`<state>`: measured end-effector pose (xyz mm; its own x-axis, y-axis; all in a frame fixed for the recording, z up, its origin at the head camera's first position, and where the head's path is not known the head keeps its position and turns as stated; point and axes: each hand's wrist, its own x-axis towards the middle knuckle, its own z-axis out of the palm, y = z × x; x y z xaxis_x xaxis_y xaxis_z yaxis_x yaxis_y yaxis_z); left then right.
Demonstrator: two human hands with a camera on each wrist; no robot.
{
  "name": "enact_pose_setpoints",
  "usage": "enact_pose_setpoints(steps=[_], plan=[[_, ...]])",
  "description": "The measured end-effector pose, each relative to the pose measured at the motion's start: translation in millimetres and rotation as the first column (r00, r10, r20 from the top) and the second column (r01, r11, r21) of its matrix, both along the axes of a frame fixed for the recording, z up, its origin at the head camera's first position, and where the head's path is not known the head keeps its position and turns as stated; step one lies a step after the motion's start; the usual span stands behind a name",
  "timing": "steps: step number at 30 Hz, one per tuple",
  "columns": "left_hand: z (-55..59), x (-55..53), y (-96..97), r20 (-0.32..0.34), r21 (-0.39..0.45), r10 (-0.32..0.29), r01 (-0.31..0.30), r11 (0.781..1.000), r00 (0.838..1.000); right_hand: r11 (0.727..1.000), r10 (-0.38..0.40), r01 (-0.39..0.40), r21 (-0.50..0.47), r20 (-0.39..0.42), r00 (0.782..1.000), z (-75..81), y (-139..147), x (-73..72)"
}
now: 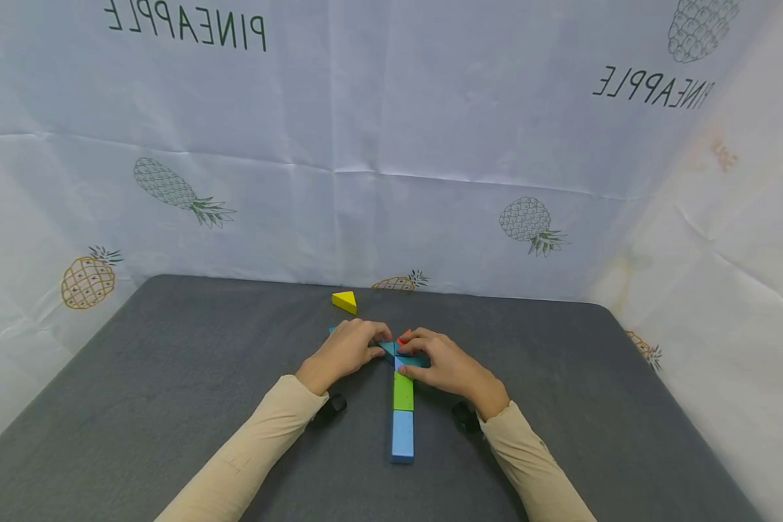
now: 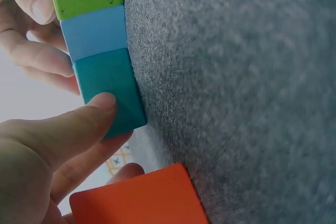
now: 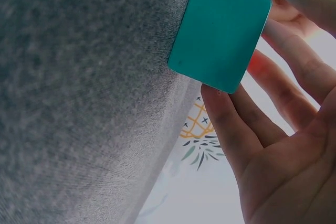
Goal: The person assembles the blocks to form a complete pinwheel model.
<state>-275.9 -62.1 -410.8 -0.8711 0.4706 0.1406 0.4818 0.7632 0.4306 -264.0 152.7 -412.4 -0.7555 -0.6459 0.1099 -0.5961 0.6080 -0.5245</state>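
Note:
In the head view, toy blocks form a straight column, with a blue block [image 1: 402, 435] nearest and a green block [image 1: 403, 392] beyond it. At the far end, my left hand [image 1: 347, 351] pinches a teal block [image 2: 107, 85], thumb on its face and fingers behind. My right hand [image 1: 445, 365] holds another teal block [image 3: 221, 32] on the column's right side, thumb by the green block and fingers around the far side. A red block [image 1: 404, 336] shows partly beneath the right fingers. An orange-red block [image 2: 139, 199] stands close to the left hand in the left wrist view.
Beyond the hands, a yellow triangular block [image 1: 345, 301] lies near the far edge of the dark grey table [image 1: 170, 377]. A blue tip [image 1: 331, 330] peeks out left of the left hand. White cloth [image 1: 365, 130] with pineapple prints hangs behind the table.

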Motion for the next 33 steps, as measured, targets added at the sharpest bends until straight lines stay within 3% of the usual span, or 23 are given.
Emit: enact_pose_setpoints(steps=[12, 22, 33], plan=[[3.6, -0.7, -4.2, -0.09, -0.107, 0.004, -0.013, 0.994, 0.996, 1.0, -0.007, 0.007, 0.015, 0.01, 1.0, 1.8, 0.2, -0.1], [2.6, -0.2, -2.6, -0.095, -0.082, -0.013, 0.005, 0.997, 0.995, 1.0, -0.002, 0.002, 0.004, 0.011, 1.0, 0.2, 0.7, -1.1], [-0.6, -0.7, 0.4, -0.144, -0.042, -0.029, 0.023, 0.999, 0.989, 1.0, -0.007, 0.007, 0.009, 0.016, 1.0, 1.4, 0.3, -0.4]])
